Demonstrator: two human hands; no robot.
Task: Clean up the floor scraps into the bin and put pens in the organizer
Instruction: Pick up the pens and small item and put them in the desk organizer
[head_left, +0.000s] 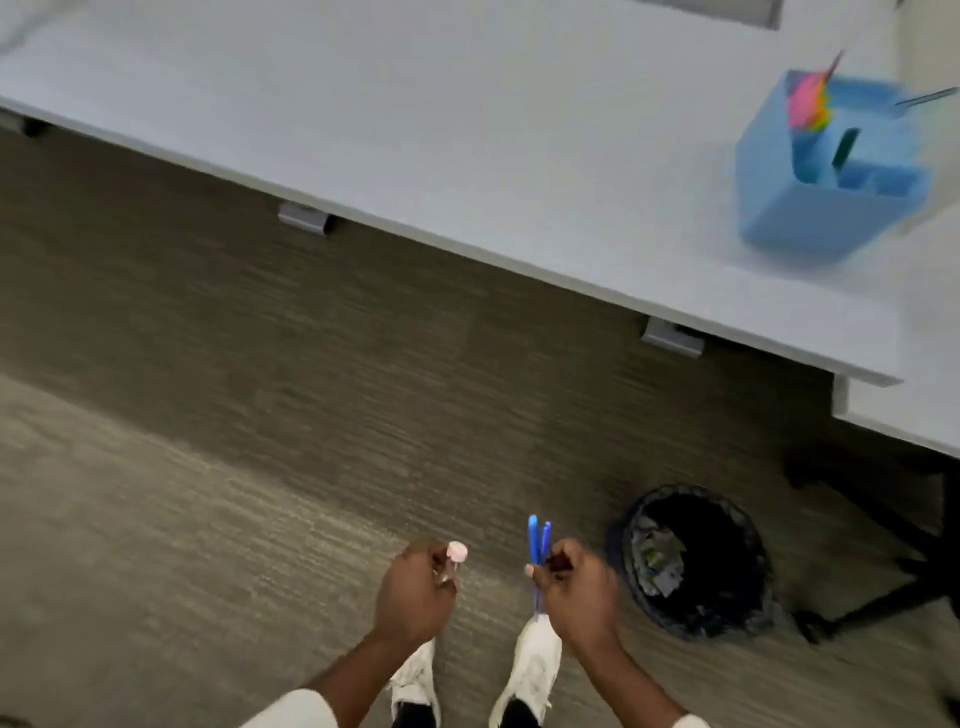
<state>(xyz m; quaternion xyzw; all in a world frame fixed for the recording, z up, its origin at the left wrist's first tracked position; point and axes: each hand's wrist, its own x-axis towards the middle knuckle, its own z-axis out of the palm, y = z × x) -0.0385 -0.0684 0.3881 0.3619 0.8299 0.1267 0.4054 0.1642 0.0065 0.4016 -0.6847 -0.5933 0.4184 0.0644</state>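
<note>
My left hand (415, 597) is closed around a clear pen with a pink cap (455, 556), held upright over the carpet. In my right hand (571, 587) are two blue pens (538, 540), their tips pointing up and away from me. To the right of that hand stands a black mesh bin (693, 561) on the floor, with paper scraps (657, 558) inside. On the white desk (467, 130) at the upper right sits a blue organizer (810, 208), blurred, holding colourful items in one compartment.
Grey-brown carpet (208, 415) covers the floor below the desk edge. Black chair legs (883, 571) spread out at the lower right, beside the bin. My white shoes (530, 670) are under my hands. Grey brackets (672, 338) hang under the desk edge.
</note>
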